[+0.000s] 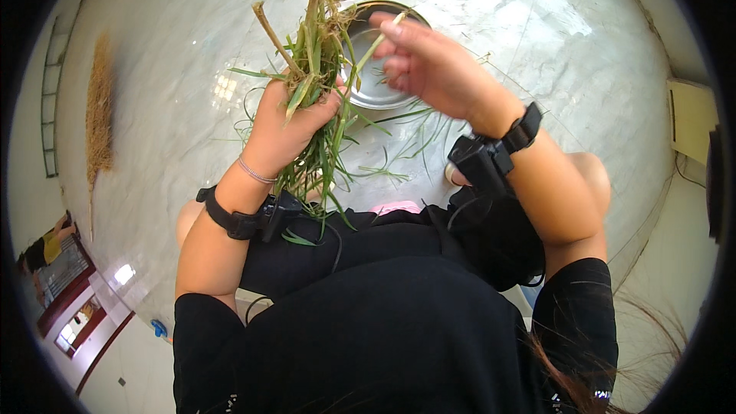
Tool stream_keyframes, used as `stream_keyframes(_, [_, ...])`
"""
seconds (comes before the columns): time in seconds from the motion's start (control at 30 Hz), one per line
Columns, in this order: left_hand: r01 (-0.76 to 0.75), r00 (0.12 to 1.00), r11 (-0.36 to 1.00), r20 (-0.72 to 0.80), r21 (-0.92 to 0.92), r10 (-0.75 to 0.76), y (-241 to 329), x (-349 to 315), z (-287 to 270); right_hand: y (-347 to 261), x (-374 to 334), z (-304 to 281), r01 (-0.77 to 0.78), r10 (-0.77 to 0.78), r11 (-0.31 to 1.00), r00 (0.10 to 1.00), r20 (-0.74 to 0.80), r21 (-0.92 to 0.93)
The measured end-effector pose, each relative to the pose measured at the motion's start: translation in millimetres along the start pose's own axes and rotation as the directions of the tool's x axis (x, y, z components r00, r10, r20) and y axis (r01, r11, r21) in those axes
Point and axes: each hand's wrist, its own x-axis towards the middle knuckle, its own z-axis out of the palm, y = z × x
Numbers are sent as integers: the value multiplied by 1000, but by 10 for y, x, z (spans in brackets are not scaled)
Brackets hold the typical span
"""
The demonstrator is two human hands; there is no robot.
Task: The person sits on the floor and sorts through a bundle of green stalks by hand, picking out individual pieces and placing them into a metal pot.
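Observation:
A thick bunch of long green grass-like stalks [313, 50] is gripped in my left hand [284, 126]. Its brownish, rooty ends point up and away from me, and the green blades hang down below my fist. My right hand [441, 69], just to the right of the bunch, pinches one pale stalk [372, 49] between thumb and fingers. That stalk slants down toward the bunch; whether its lower end is still among the others I cannot tell. Beneath both hands a round metal basin [376, 100] rests on the floor, partly hidden by my right hand and the bunch.
Loose green blades [389, 171] lie on the pale marbled floor [491, 15] between the basin and my legs. A straw broom [100, 107] is at the far left. Another person [47, 251] appears at the lower left, and a yellowish box [694, 119] stands at the right.

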Motion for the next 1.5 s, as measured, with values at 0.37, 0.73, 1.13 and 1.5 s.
stream_keyframes(0.37, [39, 977, 984, 199, 176, -74, -146, 90, 238, 353, -462, -259, -99, 101, 994, 995, 28, -45])
stream_keyframes(0.73, [-20, 983, 966, 182, 256, -28, -228, 236, 230, 38, -527, -964, -36, 7, 998, 906, -423, -60])
stream_keyframes(1.13, [214, 968, 974, 119, 77, -222, -146, 240, 33, -10, -598, -2139, -85, -127, 972, 598, -791, -220])
stream_keyframes(1.5, [283, 942, 917, 259, -280, -212, -85, 239, -115, -434, -267, -607, 134, -397, 768, 867, -301, -626])
